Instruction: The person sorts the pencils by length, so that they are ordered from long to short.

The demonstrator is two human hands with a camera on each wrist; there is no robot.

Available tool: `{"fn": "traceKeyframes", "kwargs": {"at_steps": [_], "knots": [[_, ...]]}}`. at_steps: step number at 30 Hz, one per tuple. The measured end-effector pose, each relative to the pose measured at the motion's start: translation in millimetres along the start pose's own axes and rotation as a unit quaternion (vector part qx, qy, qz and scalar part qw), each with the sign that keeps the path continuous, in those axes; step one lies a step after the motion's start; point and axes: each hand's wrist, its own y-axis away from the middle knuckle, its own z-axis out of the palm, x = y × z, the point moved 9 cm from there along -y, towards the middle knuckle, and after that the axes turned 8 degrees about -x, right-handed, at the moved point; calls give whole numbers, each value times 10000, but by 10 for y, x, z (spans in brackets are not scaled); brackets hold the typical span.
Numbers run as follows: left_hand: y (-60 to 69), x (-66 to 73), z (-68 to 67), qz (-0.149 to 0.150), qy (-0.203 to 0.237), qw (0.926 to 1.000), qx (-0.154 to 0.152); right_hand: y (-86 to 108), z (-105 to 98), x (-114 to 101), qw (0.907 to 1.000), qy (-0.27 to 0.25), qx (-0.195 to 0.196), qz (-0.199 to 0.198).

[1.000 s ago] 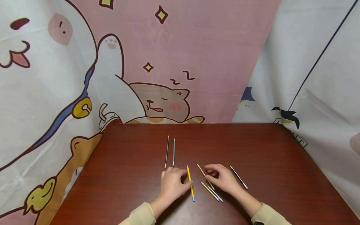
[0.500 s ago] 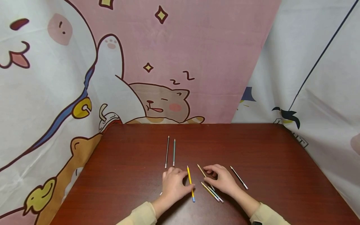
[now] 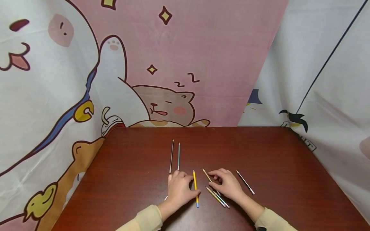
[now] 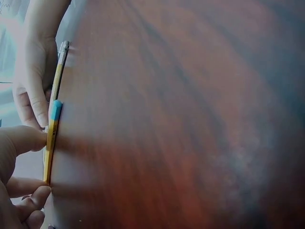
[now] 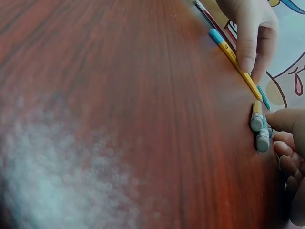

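A yellow pencil [image 3: 195, 183] with a blue end lies on the table between the hands, its tip pointing away. My left hand [image 3: 180, 187] holds it loosely, thumb across the shaft and a fingertip by its tip. Beside it, my right hand [image 3: 226, 183] hovers with bent, relaxed fingers over a gold-coloured pencil [image 3: 206, 175], and the thumb hides part of that one. In the right wrist view, the right thumb is close to the eraser ends of a yellow pencil [image 5: 256, 117] and a green pencil [image 5: 262, 138]. Whether it touches them I cannot tell.
Further back lie a dark pencil [image 3: 171, 157] and a teal pencil [image 3: 179, 155], nearly parallel. Another dark pencil [image 3: 245, 182] lies slanted to the right. A pencil's white end [image 3: 165, 198] shows beside the left wrist. Printed cloth [image 3: 219, 64] hangs behind the brown table [image 3: 277, 154].
The yellow pencil has turned slightly, its tip shifting right and its blue end left, with my left hand moving a little right. My right hand has shifted slightly left.
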Motion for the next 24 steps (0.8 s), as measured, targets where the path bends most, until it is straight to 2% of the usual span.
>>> {"fn": "traceKeyframes", "kwargs": {"at_steps": [9, 18, 24], "knots": [[-4, -28, -2, 154, 299, 9994, 79, 28, -23, -1, 9996, -40, 261, -142], [-12, -39, -24, 275, 339, 9989, 181, 50, -24, 12, 9992, 62, 354, -189], [-27, -36, -33, 256, 386, 9988, 128, 59, -25, 17, 9993, 97, 339, -147]]}}
